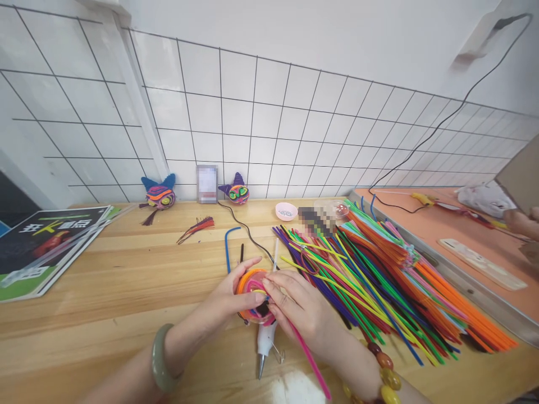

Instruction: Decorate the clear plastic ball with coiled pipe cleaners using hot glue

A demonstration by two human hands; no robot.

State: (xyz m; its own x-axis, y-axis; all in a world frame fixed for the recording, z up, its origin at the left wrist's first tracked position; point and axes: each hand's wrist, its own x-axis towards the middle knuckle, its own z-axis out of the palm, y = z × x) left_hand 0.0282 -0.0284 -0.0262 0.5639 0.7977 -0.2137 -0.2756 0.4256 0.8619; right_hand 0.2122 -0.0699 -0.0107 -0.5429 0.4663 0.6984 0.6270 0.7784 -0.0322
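My left hand [242, 289] is curled around a small round craft piece [251, 276] wound with orange, pink and other bright pipe cleaners. Against its face my right hand [297, 303] pinches a magenta pipe cleaner [310, 362], whose loose end trails down toward me. Fingers hide much of the piece. Just below both hands lies a white glue gun [265, 339] with its metal nozzle pointing at me. A blue pipe cleaner [228, 252] and a short black one [242, 252] lie beyond my left hand.
Many coloured pipe cleaners [370, 280] spread across the right side. Behind stand two finished cat-like pieces [159, 193] [238, 192], a phone [207, 184] and a pink bowl [287, 211]. Magazines [54, 241] lie left. Another person's hand [522, 223] shows at far right.
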